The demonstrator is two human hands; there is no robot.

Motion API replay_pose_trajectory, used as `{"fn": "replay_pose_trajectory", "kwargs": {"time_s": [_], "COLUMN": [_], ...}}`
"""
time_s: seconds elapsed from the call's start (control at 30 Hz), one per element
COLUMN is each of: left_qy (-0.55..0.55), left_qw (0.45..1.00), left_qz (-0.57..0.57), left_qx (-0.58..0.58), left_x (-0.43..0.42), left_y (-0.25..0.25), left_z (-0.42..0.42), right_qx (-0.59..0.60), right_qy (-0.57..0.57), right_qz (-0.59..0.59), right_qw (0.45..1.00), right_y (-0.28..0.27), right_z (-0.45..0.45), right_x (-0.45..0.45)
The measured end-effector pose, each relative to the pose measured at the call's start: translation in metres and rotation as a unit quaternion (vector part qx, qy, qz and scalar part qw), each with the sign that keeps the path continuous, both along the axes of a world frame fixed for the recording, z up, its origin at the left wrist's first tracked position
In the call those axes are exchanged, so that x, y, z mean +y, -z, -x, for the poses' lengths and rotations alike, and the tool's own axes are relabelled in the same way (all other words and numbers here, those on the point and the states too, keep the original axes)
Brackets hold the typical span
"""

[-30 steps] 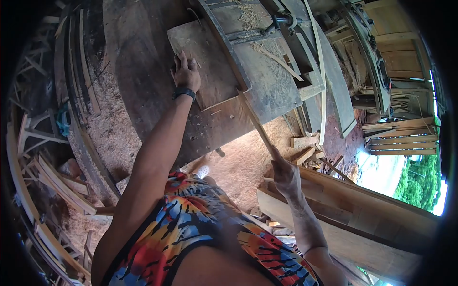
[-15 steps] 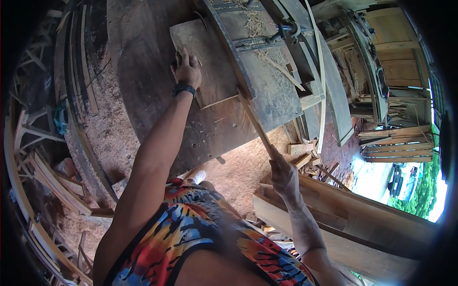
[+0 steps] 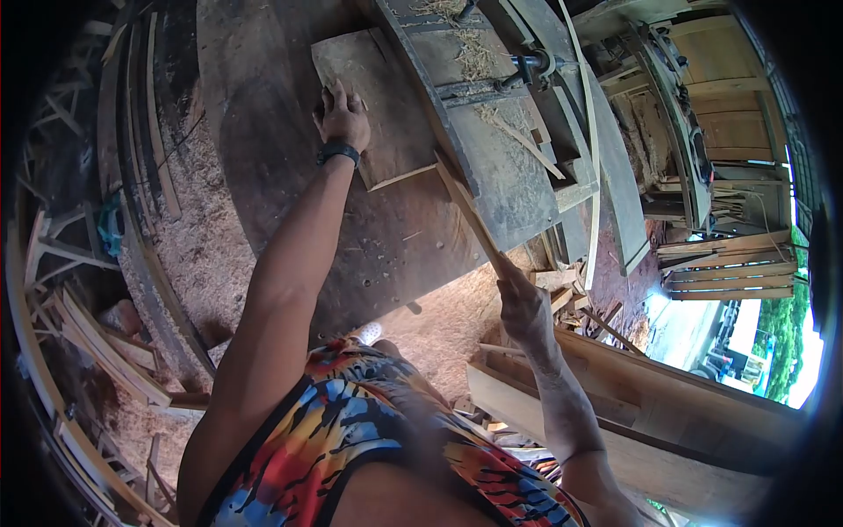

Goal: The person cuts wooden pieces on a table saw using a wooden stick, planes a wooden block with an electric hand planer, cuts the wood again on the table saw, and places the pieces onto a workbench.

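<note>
Currently, the left hand (image 3: 344,123) lies on the board (image 3: 397,119), its grip released: the palm faces down, the fingers are a little apart and point away from the body. A dark watch (image 3: 338,154) circles that wrist. The right hand (image 3: 524,307) has its grip clenched around the near end of a stick (image 3: 481,228), with the arm bent and nearer to the body than the left hand is.

The stick slants away over the edge of the counter (image 3: 386,237), and its far end is at the board's near right corner; whether it touches the board or stops just beside it, I cannot tell. The board rests flat on the counter, its right side along a long fence (image 3: 428,92).

On the other side of the fence are a clamp (image 3: 529,70), some shavings (image 3: 474,57) and a thin offcut (image 3: 527,145). Further right, a long pale strip (image 3: 589,149) runs lengthwise. Below the right hand, a large wooden trough (image 3: 632,378) stretches off to the right, near a pile of scraps (image 3: 566,294). Sawdust covers the floor (image 3: 443,321), and a shoe (image 3: 370,333) shows below the counter's near edge.
</note>
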State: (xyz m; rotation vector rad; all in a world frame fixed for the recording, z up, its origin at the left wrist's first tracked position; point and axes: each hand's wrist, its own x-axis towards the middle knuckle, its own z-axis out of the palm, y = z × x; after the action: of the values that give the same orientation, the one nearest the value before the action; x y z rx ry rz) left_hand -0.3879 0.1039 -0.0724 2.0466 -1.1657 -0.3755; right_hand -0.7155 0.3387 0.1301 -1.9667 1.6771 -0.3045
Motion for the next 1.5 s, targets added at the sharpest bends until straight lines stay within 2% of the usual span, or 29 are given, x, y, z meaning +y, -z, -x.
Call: {"fn": "replay_pose_trajectory", "kwargs": {"time_s": [0.07,0.17,0.27,0.37,0.47,0.77,0.97,1.37,1.5], "left_qy": [-0.001,-0.001,0.001,0.003,0.005,0.003,0.006,0.004,0.002], "left_qw": [1.000,1.000,1.000,1.000,0.999,1.000,1.000,0.999,0.999], "left_qz": [0.002,0.007,0.015,0.024,0.033,0.018,0.017,0.009,-0.002], "left_qx": [-0.004,-0.004,0.000,0.000,0.003,-0.003,0.008,0.031,0.037], "left_x": [-0.006,-0.015,-0.021,-0.027,-0.033,-0.050,-0.064,-0.087,-0.092], "left_y": [0.002,0.004,0.008,0.008,0.009,0.003,0.003,0.003,-0.002], "left_z": [-0.004,-0.009,-0.013,-0.018,-0.022,-0.035,-0.044,-0.060,-0.064], "right_qx": [-0.001,-0.027,-0.040,0.007,-0.012,-0.009,-0.015,0.008,-0.005], "right_qy": [0.001,-0.033,-0.017,0.005,0.004,0.017,0.000,0.030,0.004], "right_qz": [0.000,0.069,0.050,0.010,0.037,0.000,0.043,0.008,0.033], "right_qw": [1.000,0.997,0.998,1.000,0.999,1.000,0.999,0.999,0.999], "right_y": [0.002,0.009,0.008,0.000,-0.001,-0.004,-0.001,-0.008,-0.007], "right_z": [-0.001,-0.005,-0.008,-0.016,-0.025,-0.036,-0.044,-0.061,-0.059], "right_x": [-0.005,-0.011,-0.017,-0.022,-0.028,-0.051,-0.064,-0.091,-0.100]}}
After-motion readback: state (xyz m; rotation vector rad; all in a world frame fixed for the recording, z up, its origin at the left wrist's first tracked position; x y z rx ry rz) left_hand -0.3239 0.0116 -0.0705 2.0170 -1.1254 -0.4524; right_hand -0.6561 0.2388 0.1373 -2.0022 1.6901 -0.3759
